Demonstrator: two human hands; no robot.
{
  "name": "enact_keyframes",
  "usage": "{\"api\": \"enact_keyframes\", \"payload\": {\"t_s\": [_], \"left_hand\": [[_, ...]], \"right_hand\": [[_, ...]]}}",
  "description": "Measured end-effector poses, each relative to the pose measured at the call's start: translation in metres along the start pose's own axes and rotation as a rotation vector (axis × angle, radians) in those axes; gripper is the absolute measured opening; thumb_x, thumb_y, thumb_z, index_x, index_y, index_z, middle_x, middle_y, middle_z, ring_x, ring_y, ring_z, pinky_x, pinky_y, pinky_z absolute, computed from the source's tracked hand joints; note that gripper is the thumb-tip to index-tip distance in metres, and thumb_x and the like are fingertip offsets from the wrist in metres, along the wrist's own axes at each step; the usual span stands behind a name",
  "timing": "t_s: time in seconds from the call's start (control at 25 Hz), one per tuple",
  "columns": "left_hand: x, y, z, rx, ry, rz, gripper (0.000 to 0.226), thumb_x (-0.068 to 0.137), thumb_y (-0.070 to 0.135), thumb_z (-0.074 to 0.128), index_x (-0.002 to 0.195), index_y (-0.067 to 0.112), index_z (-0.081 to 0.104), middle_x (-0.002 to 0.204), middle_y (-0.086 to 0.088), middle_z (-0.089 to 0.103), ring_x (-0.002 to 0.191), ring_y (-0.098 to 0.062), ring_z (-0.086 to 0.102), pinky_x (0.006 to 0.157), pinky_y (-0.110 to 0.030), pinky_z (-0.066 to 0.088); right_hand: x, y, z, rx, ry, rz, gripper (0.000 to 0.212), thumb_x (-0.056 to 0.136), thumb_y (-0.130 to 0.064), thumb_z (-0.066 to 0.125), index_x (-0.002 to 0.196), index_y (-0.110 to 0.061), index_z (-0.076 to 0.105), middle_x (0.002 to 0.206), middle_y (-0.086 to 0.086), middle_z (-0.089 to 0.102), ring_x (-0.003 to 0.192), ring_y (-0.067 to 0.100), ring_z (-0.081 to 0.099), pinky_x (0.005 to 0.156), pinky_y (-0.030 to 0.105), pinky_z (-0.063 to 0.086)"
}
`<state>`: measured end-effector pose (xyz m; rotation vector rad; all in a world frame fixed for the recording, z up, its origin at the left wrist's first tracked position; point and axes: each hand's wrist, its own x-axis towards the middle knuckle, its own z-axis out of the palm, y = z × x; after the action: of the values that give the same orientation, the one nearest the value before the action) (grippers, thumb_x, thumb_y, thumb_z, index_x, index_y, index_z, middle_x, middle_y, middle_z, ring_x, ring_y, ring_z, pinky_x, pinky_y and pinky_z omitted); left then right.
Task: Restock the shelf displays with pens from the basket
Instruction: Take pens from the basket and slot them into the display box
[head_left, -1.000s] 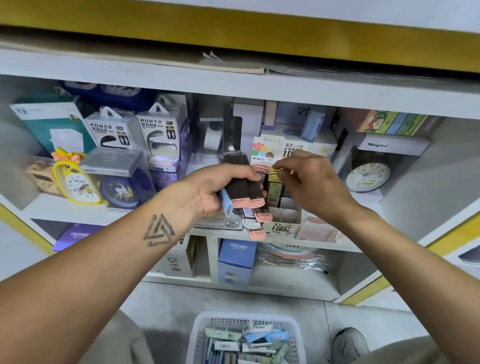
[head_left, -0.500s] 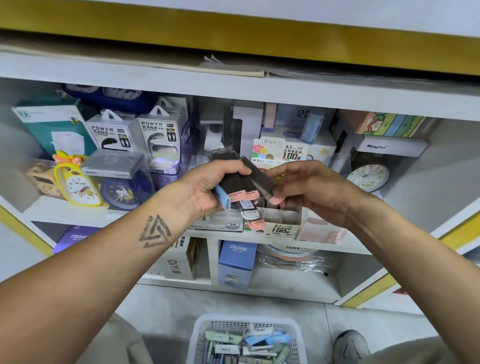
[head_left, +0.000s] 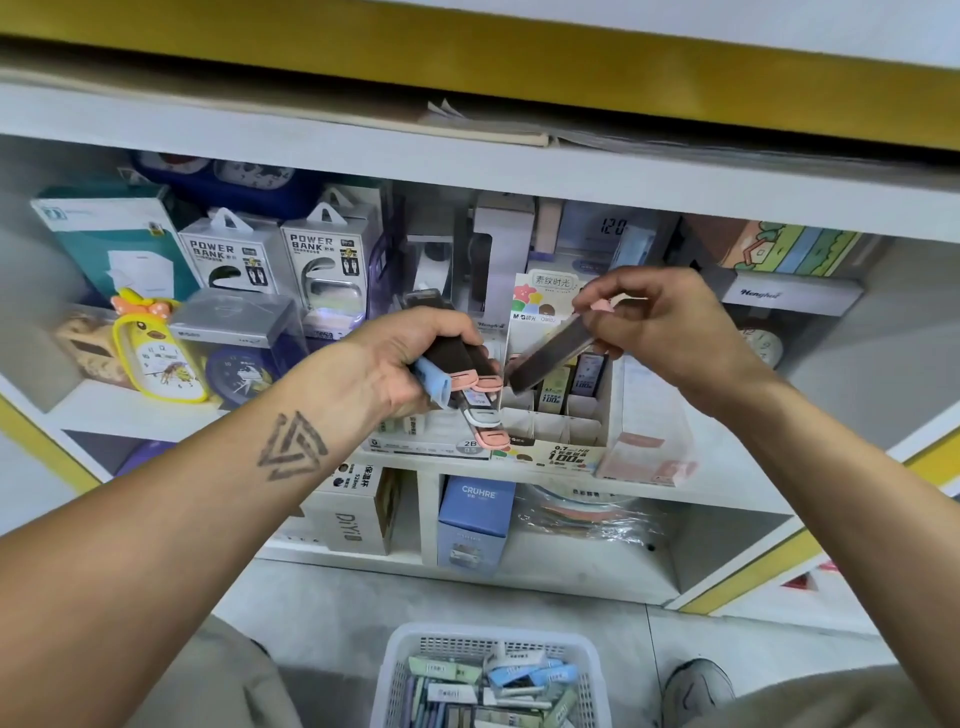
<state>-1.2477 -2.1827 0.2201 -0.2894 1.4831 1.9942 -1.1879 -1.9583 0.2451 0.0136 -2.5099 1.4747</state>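
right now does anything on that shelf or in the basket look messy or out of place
Mostly tidy. Two things stand out: loose papers stick out over the edge of the upper shelf, and the pen packs lie jumbled at mixed angles in the white basket. Nothing looks spilled or damaged.

- I am looking into a stationery and gadget shop.
- Boxed power banks (head_left: 228, 254) and alarm clocks (head_left: 156, 353) crowd white shelves (head_left: 467, 171).
- A compartmented display carton (head_left: 550, 436) carries printed pricing.

One head-worn camera looks forward and down, close on both hands before the white shelf (head_left: 519, 171), with the basket (head_left: 410, 644) on the floor below
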Motion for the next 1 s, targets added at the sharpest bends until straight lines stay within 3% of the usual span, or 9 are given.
{"api": "enact_keyframes", "payload": {"t_s": [0.12, 0.2, 0.28, 0.32, 0.44, 0.56, 0.76, 0.92, 1.0], "left_hand": [[-0.002, 0.002, 0.001, 0.018, -0.006, 0.006, 0.029, 0.08, -0.008, 0.063, 0.105, 0.001, 0.054, 0.076, -0.021, 0.067, 0.065, -0.033, 0.072, 0.049, -0.046, 0.058], [-0.002, 0.003, 0.001, 0.018, -0.006, 0.003, 0.031, 0.079, -0.009, 0.063, 0.107, -0.001, 0.053, 0.08, -0.022, 0.066, 0.065, -0.034, 0.072, 0.049, -0.045, 0.057], [-0.002, 0.003, 0.0, 0.023, -0.01, -0.001, 0.032, 0.079, -0.008, 0.063, 0.109, 0.0, 0.052, 0.08, -0.022, 0.065, 0.065, -0.034, 0.072, 0.049, -0.047, 0.058], [-0.001, 0.003, -0.001, 0.035, -0.011, 0.001, 0.033, 0.079, -0.008, 0.063, 0.109, 0.001, 0.052, 0.079, -0.021, 0.066, 0.066, -0.033, 0.073, 0.053, -0.049, 0.059], [0.001, 0.002, -0.002, 0.05, -0.012, 0.004, 0.035, 0.079, -0.006, 0.064, 0.111, 0.002, 0.053, 0.082, -0.022, 0.067, 0.071, -0.034, 0.073, 0.07, -0.052, 0.058], [0.001, 0.001, -0.002, 0.043, -0.014, -0.002, 0.035, 0.078, -0.007, 0.065, 0.11, 0.001, 0.054, 0.092, -0.023, 0.065, 0.078, -0.035, 0.072, 0.067, -0.052, 0.06], [0.002, -0.002, 0.001, 0.044, -0.047, -0.032, 0.025, 0.079, -0.007, 0.064, 0.102, -0.001, 0.055, 0.084, -0.022, 0.065, 0.07, -0.033, 0.072, 0.048, -0.042, 0.056], [0.004, -0.004, 0.003, 0.017, -0.067, -0.034, 0.023, 0.078, -0.008, 0.066, 0.098, -0.002, 0.057, 0.082, -0.024, 0.066, 0.072, -0.036, 0.072, 0.057, -0.049, 0.06], [0.005, -0.004, 0.003, 0.014, -0.065, -0.027, 0.021, 0.078, -0.008, 0.066, 0.096, -0.001, 0.058, 0.086, -0.024, 0.065, 0.075, -0.036, 0.071, 0.063, -0.052, 0.06]], "right_hand": [[-0.001, 0.001, 0.003, -0.136, -0.084, -0.026, 0.005, 0.088, -0.007, 0.073, 0.088, -0.01, 0.077, 0.077, 0.016, 0.074, 0.065, 0.026, 0.069, 0.071, 0.044, 0.059], [0.0, 0.002, 0.003, -0.224, -0.135, -0.022, 0.011, 0.082, -0.017, 0.081, 0.092, -0.015, 0.077, 0.073, 0.005, 0.075, 0.07, 0.018, 0.072, 0.07, 0.031, 0.058], [0.002, 0.005, 0.006, -0.273, -0.142, -0.043, 0.021, 0.082, -0.017, 0.081, 0.102, -0.016, 0.076, 0.075, -0.004, 0.076, 0.072, 0.004, 0.072, 0.069, 0.015, 0.054], [0.003, 0.007, 0.008, -0.264, -0.118, -0.068, 0.02, 0.085, -0.014, 0.078, 0.104, -0.016, 0.075, 0.076, -0.006, 0.077, 0.073, 0.002, 0.072, 0.072, 0.013, 0.055], [0.004, 0.007, 0.018, -0.275, 0.021, -0.22, 0.01, 0.093, -0.014, 0.07, 0.101, -0.014, 0.076, 0.078, -0.006, 0.076, 0.07, 0.004, 0.073, 0.074, 0.024, 0.06], [0.009, 0.009, 0.025, -0.581, 0.118, -0.462, 0.012, 0.093, -0.024, 0.069, 0.095, -0.016, 0.078, 0.086, -0.003, 0.075, 0.074, 0.012, 0.066, 0.071, 0.037, 0.057], [0.014, 0.019, 0.039, -0.727, 0.082, -0.418, 0.012, 0.091, -0.028, 0.07, 0.098, -0.018, 0.069, 0.09, -0.002, 0.068, 0.082, 0.022, 0.061, 0.069, 0.04, 0.052], [0.013, 0.024, 0.047, -0.832, 0.03, -0.445, 0.012, 0.093, -0.022, 0.067, 0.094, -0.013, 0.075, 0.096, 0.0, 0.07, 0.092, 0.024, 0.061, 0.073, 0.038, 0.051], [0.013, 0.021, 0.046, -0.687, 0.013, -0.436, 0.013, 0.094, -0.015, 0.066, 0.098, -0.012, 0.078, 0.098, 0.001, 0.072, 0.091, 0.021, 0.064, 0.077, 0.034, 0.052]]}}
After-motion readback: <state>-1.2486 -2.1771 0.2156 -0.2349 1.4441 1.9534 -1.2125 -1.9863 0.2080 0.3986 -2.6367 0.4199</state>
